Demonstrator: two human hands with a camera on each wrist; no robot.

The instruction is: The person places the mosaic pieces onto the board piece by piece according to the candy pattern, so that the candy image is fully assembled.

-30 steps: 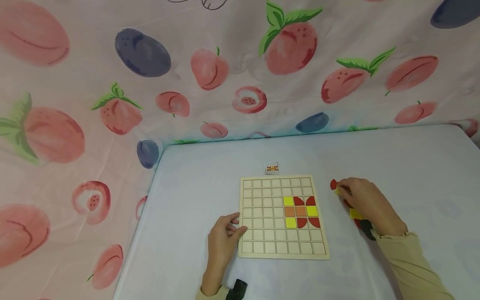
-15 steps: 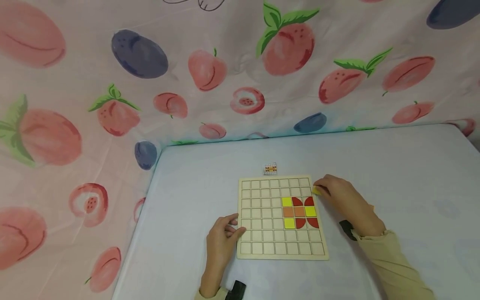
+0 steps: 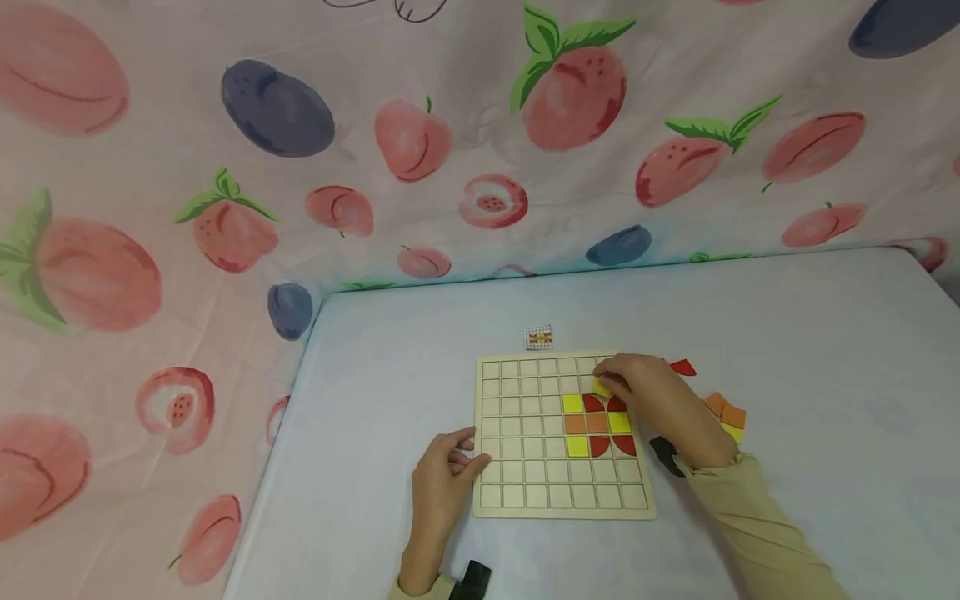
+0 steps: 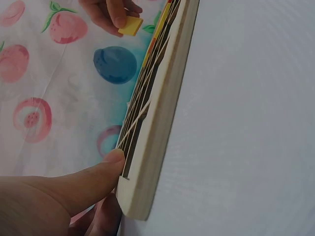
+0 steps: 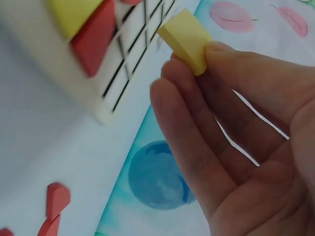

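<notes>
A pale wooden grid board [image 3: 517, 497] lies flat on the table, patterned at its right side with yellow squares, orange squares [image 3: 597, 423] and red quarter-round tiles [image 3: 625, 446]. At its left edge my left hand [image 3: 442, 477] holds it, the thumb [image 4: 114, 156] on the rim and the other fingers partly hidden beside it. Over the upper right of the grid, my right hand [image 3: 663, 402] pinches a yellow square tile [image 5: 187, 39] between thumb and fingertips. The tile is tilted and raised above the board in the right wrist view.
Right of the board lie loose tiles: a red one [image 3: 683, 367], orange ones [image 3: 732, 416] and a yellow one [image 3: 733, 432], partly behind the right forearm. A small printed pattern card [image 3: 538, 337] lies beyond the board's far edge. A fruit-print cloth [image 3: 420, 225] rises behind the table.
My right hand has moved left from the loose tiles to over the board, carrying the yellow tile. The loose pieces now show beside the forearm. The left hand stays at the board's edge.
</notes>
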